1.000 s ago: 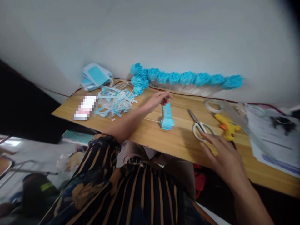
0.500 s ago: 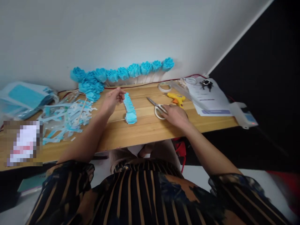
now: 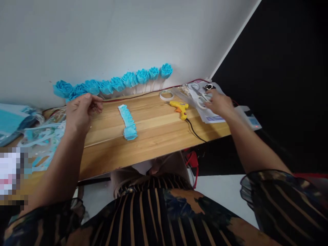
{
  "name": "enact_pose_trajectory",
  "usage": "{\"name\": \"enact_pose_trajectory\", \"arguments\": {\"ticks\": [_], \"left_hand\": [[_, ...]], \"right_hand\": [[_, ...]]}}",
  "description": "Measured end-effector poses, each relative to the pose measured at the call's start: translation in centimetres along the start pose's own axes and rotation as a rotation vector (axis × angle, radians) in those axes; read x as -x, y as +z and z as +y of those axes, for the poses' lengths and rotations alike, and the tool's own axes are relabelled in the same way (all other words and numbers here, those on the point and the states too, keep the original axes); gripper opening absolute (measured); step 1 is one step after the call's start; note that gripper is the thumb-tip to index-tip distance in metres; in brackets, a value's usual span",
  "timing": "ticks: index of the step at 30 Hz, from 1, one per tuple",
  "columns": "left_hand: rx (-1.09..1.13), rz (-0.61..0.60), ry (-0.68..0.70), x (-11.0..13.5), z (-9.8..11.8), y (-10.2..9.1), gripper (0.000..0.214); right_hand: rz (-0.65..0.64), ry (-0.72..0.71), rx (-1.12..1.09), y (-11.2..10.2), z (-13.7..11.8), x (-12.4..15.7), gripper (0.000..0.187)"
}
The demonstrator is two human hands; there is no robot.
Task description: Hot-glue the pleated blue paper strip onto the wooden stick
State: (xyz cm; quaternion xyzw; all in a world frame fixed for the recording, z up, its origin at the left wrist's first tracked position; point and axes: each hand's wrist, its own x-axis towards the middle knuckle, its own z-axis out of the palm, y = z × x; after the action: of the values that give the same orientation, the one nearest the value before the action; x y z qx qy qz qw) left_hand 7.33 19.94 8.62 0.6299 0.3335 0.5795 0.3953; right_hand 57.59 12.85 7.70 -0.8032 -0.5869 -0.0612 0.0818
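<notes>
My right hand [image 3: 220, 103] grips the white handles of a pair of scissors [image 3: 203, 99] over the papers at the right of the table. The blades point up and to the left. My left hand [image 3: 81, 112] hovers at the left, fingers loosely bent and apart, with nothing visible in them. Between my hands a ruffled light-blue strip [image 3: 126, 118] lies on the wood, its folded lower end [image 3: 130, 132] attached to a thin stick [image 3: 102, 141]. A yellow glue gun [image 3: 180, 108] rests to the left of the scissors, its black cord running off the front edge.
Blue paper flowers [image 3: 129, 79] lean in a row along the wall. A roll of tape [image 3: 166, 95] lies near the back. Cut scraps [image 3: 43, 136] and a blue-and-white package [image 3: 12, 119] occupy the left side. Papers [image 3: 215, 119] and a white device [image 3: 252, 119] are at the right.
My right hand has carried the scissors from the middle of the table right onto the papers. My left hand has moved left, away from the ruffled strip. The view has swung right.
</notes>
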Motion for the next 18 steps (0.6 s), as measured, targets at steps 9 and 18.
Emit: {"name": "enact_pose_trajectory", "arguments": {"ticks": [9,18], "left_hand": [[-0.247,0.01,-0.171,3.9,0.4,-2.2,0.03],[-0.425,-0.052,-0.205,2.3,-2.3,-0.9,0.024]], "right_hand": [[0.045,-0.022,0.024,2.0,3.5,-1.7,0.047],[-0.049,-0.519,-0.288,1.3,-15.4,-1.7,0.035]]}}
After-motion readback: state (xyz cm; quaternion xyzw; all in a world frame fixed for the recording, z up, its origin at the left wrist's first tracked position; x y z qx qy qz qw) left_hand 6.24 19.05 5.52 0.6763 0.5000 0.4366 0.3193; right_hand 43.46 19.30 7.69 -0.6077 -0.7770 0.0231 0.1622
